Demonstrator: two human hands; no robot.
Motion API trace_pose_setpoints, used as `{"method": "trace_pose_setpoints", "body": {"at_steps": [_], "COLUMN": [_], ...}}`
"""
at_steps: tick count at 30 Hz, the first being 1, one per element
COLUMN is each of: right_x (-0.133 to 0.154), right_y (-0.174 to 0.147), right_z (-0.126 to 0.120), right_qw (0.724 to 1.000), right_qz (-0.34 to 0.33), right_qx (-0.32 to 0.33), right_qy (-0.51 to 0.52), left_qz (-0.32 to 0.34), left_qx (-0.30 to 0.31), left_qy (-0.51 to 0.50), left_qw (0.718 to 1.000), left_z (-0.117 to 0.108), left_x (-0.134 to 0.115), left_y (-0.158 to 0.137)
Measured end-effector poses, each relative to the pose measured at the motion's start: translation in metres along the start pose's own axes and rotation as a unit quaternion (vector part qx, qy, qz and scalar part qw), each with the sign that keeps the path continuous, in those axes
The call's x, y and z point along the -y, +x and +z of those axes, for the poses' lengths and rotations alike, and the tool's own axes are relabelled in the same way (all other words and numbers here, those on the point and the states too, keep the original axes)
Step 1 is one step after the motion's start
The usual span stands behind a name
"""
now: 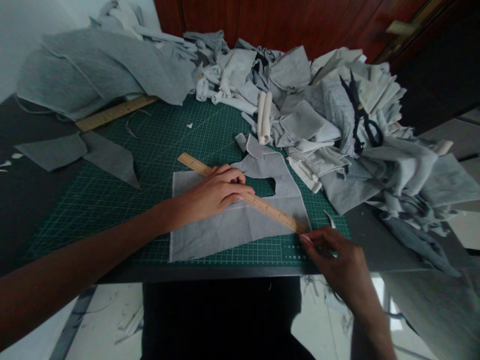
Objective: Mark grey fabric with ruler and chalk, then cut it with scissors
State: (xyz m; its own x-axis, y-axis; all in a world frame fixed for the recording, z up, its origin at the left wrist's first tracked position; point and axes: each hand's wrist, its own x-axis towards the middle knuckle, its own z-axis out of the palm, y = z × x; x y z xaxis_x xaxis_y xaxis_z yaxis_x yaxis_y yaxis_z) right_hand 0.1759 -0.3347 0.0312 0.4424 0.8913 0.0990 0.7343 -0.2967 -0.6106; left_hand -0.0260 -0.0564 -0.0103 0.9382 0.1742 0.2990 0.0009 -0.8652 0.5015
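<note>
A wooden ruler [275,212] lies slantwise across a grey fabric piece [225,227] that has a cut-out opening near its upper middle. My left hand [221,187] is closed over the ruler's middle, its fingers curled at the edge. At the ruler's lower right end, the thumb and fingers of my right hand [337,252] are pinched together, right by the fabric's corner. Whether they also catch the cloth, I cannot tell. Beneath the fabric is a green cutting mat [157,145] with a printed grid.
Black scissors [360,112] rest on a heap of folded grey and cream cloth [300,120] at the back right. Another wooden ruler [116,112] lies partly under a large grey cloth [108,65] at the left. Grey offcuts [112,157] lie in front of it.
</note>
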Motion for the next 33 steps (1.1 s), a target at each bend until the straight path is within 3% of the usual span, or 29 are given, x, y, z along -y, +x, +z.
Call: {"method": "trace_pose_setpoints", "body": {"at_steps": [7, 12, 18, 22, 24, 27, 30, 33], "right_x": [0.023, 0.04, 0.045, 0.053, 0.062, 0.078, 0.086, 0.087], "right_y": [-0.006, -0.005, -0.002, -0.003, -0.003, -0.001, 0.003, 0.008], "right_z": [0.025, 0.049, 0.059, 0.064, 0.066, 0.07, 0.078, 0.09], "right_qw": [0.995, 0.984, 0.966, 0.944, 0.937, 0.933, 0.941, 0.952], "right_qz": [-0.041, -0.093, -0.122, -0.179, -0.21, -0.24, -0.241, -0.217], "right_qx": [-0.009, 0.004, 0.073, 0.131, 0.141, 0.14, 0.145, 0.144], "right_qy": [0.09, 0.154, 0.214, 0.243, 0.241, 0.227, 0.187, 0.163], "left_qz": [0.021, 0.028, 0.02, 0.006, -0.044, -0.183, -0.349, -0.487], "left_qx": [0.042, 0.036, 0.073, 0.044, 0.014, -0.085, -0.202, -0.226], "left_qy": [0.012, -0.008, 0.028, 0.071, 0.066, 0.034, -0.07, -0.169], "left_qw": [0.999, 0.999, 0.997, 0.996, 0.997, 0.979, 0.912, 0.827], "left_z": [-0.012, -0.025, -0.038, -0.059, -0.077, -0.104, -0.118, -0.113], "left_x": [0.007, 0.002, -0.006, -0.011, -0.019, -0.035, -0.051, -0.06], "left_y": [-0.001, 0.002, 0.001, 0.0, -0.004, -0.022, -0.051, -0.081]}}
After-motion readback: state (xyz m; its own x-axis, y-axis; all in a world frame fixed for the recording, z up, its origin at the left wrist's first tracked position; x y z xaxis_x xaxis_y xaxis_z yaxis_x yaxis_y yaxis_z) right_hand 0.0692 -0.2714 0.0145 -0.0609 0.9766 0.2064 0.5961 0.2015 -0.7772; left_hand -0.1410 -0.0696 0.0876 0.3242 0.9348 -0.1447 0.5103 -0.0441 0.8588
